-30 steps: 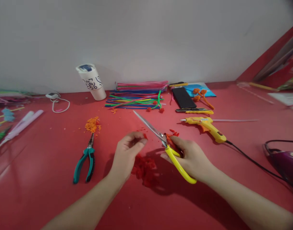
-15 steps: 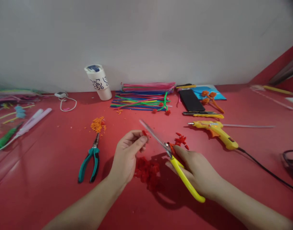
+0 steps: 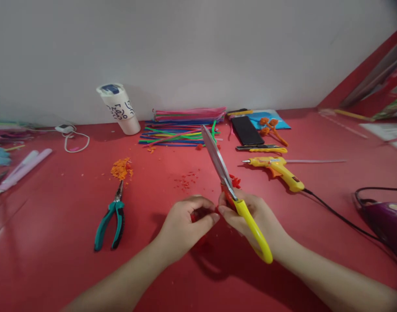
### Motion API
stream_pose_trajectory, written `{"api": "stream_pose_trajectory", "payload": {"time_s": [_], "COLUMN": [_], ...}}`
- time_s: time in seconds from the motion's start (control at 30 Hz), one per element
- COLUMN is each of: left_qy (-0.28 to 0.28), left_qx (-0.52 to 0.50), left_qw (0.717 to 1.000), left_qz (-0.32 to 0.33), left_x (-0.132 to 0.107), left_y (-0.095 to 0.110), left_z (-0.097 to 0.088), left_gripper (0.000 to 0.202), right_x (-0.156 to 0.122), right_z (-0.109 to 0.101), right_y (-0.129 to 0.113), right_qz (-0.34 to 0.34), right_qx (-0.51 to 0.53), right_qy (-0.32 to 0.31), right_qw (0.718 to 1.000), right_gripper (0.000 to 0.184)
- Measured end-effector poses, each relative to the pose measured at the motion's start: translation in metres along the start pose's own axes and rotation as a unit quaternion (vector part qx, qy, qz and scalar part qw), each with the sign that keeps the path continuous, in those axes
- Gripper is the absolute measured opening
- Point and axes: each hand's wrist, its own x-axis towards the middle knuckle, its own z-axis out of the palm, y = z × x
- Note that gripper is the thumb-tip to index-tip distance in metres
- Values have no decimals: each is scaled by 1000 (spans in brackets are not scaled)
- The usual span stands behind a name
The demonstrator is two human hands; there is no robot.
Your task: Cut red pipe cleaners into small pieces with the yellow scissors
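Observation:
Scissors point(image 3: 254, 225) with yellow handles hang from my right hand point(image 3: 258, 216), their blades pointing up and away. My left hand point(image 3: 183, 225) is closed in a pinch on a small red fuzzy piece point(image 3: 217, 209). The thumb and fingertip of my right hand meet the left fingertips at this piece. Beneath the hands lies a pile of red fuzzy pieces point(image 3: 200, 242), mostly hidden and in shadow. More red fuzzy shapes point(image 3: 235, 181) show behind the scissors. Tiny red clippings point(image 3: 185, 180) are scattered on the red table point(image 3: 172, 277).
Pliers point(image 3: 115, 216) and orange clippings point(image 3: 121, 168) lie left. Pipe cleaners point(image 3: 179, 134) and a white tumbler point(image 3: 120, 108) are at the back. Rightward are a phone point(image 3: 248, 130), a cutter knife point(image 3: 263, 149), a yellow glue gun point(image 3: 279, 170) with its cord, and a purple object point(image 3: 388, 221).
My hands have come together at the fingertips. The scissors have swung from pointing up-left to more upright. The view has shifted right, uncovering more of the purple object.

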Motion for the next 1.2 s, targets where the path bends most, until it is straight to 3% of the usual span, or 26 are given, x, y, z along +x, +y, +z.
{"api": "stream_pose_trajectory", "payload": {"time_s": [0.13,0.27,0.43,0.53,0.73,1.2], "left_qy": [22,67,189,221,217,200], "left_qx": [-17,-120,-268,-294,-300,-333], "left_qw": [1000,990,945,930,929,921], "left_qz": [-6,-37,-10,13,28,39], "left_x": [-1,2,10,13,12,11], "left_y": [0,-1,-7,-6,-2,-2], "left_z": [3,-1,-14,-20,-21,-22], "left_gripper": [5,4,6,6,3,4], "right_x": [1,3,6,6,8,7], "right_z": [2,-7,-19,-19,-15,-13], "right_y": [4,3,6,10,18,21], "right_qz": [-4,-61,-102,-122,-141,-172], "right_qx": [-5,-93,-310,-403,-496,-496], "right_qy": [3,3,-8,-17,-32,-35], "right_qw": [1000,994,945,907,856,851], "right_gripper": [9,17,22,22,31,26]}}
